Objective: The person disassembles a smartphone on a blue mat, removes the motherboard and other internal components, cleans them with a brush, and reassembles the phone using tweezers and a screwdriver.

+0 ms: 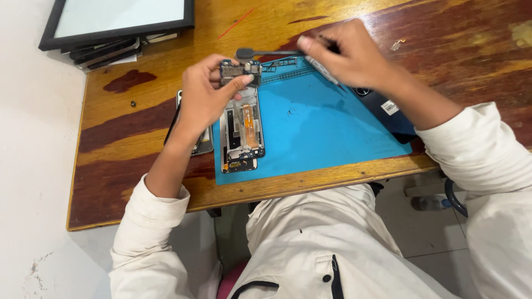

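at the near edge of the wooden desk (138,199) lies one blue work mat (327,133), and on its left part rests one opened phone (242,135), back cover off, an orange ribbon cable showing down its middle. the left hand (208,91) sits at the phone's top end, thumb and fingers pinched on a small circuit board (240,70) that is lifted a little off the frame. just left of the phone, half under that wrist, lies a second phone body (202,141). on the right edge of the mat a dark phone back (388,113) lies flat. farther off, the right hand (346,52) is closed around a slim tool (324,71), and a dark spudger (260,53) lies touching its fingertips; which one it works with i cannot tell. the step looks like freeing the board; the next move would call for steady lifting without straining the cable. at the far left corner stands one stack of black-framed screens (111,27).
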